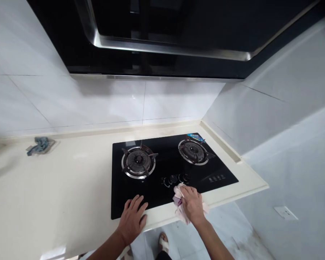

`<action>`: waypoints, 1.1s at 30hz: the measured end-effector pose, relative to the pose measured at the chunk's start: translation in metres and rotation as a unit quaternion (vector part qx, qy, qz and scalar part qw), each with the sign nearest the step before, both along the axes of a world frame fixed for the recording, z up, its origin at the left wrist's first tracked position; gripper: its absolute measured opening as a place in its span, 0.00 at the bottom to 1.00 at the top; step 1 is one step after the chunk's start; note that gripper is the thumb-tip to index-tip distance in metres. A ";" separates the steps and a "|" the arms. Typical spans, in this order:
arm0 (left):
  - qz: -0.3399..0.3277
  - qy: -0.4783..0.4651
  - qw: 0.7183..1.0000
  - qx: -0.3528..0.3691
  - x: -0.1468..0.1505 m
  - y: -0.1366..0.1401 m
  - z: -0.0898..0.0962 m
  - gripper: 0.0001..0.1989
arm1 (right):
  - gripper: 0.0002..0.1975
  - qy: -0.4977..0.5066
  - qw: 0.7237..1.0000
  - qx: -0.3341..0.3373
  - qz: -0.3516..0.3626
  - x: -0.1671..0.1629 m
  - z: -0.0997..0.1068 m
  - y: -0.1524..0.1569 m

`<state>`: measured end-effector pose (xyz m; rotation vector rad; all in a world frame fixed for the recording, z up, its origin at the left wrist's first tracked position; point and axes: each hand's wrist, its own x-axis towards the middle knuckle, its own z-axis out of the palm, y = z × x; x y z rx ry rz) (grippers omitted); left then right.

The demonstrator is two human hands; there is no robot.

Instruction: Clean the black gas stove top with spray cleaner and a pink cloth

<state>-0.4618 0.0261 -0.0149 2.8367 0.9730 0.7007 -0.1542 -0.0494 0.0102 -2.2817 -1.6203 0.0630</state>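
Note:
My right hand [190, 203] is closed on a pale pink cloth [181, 213], pressed against the front edge of the black glass gas hob [162, 155], just below the control knobs [173, 179]. Part of the cloth hangs over the counter's edge, and a purple patch shows on it. Flat on the hob's front left corner rests my left hand [132, 218], fingers spread and holding nothing. Two round burners with pan supports, the left burner [139, 160] and the right burner [194, 151], sit behind my hands.
A black range hood [162, 61] overhangs the hob. On the cream counter [70, 184], a crumpled grey-blue cloth [39, 145] lies at the far left. White tiled walls stand behind and to the right, with a socket [286, 213] low on the right wall.

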 end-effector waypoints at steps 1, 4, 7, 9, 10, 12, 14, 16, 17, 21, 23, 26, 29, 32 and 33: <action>0.003 0.001 1.000 0.000 0.000 0.000 -0.001 0.18 | 0.20 0.025 0.999 0.024 -0.006 0.006 -0.004 -0.004; 0.008 0.005 1.000 -0.003 0.001 0.000 -0.001 0.19 | 0.20 0.118 0.986 0.103 -0.058 0.027 -0.005 0.000; 0.010 0.012 1.000 -0.011 0.002 -0.002 0.003 0.20 | 0.23 0.147 0.985 0.078 -0.034 0.032 0.010 0.021; 0.014 0.029 0.999 -0.013 0.003 -0.002 0.008 0.21 | 0.26 0.100 0.995 -0.024 -0.012 0.024 0.021 0.034; 0.012 0.041 0.999 -0.011 0.003 -0.003 0.010 0.21 | 0.29 0.068 0.995 -0.077 -0.004 0.018 0.026 0.038; 0.008 0.064 0.998 -0.006 0.003 -0.003 0.014 0.21 | 0.34 0.012 0.988 -0.156 0.011 0.007 0.033 0.042; 0.009 0.076 0.997 -0.001 0.003 -0.002 0.016 0.21 | 0.37 -0.016 0.980 -0.196 0.025 0.003 0.036 0.041; 0.012 0.078 0.997 0.003 0.003 -0.001 0.018 0.21 | 0.38 -0.021 0.974 -0.223 0.039 0.006 0.038 0.040; 0.009 0.080 0.997 0.006 0.002 -0.001 0.019 0.21 | 0.38 -0.020 0.971 -0.232 0.047 0.008 0.039 0.042; -0.009 0.095 0.995 0.017 0.002 0.001 0.022 0.21 | 0.36 -0.030 0.965 -0.248 0.081 0.015 0.043 0.054; -0.006 0.099 0.995 0.021 0.002 0.000 0.023 0.21 | 0.35 -0.038 0.964 -0.245 0.093 0.014 0.045 0.058; 0.000 0.104 0.994 0.025 0.002 -0.001 0.022 0.20 | 0.32 -0.045 0.966 -0.228 0.113 0.014 0.044 0.052; 0.002 0.106 0.994 0.024 0.000 -0.002 0.019 0.21 | 0.27 -0.034 0.971 -0.200 0.127 0.022 0.037 0.031; 0.006 0.106 0.994 0.019 -0.002 -0.001 0.015 0.22 | 0.24 0.001 0.980 -0.157 0.122 0.043 0.022 0.004; 0.006 0.108 0.994 0.018 -0.002 -0.001 0.015 0.22 | 0.22 0.022 0.983 -0.145 0.108 0.053 0.017 -0.005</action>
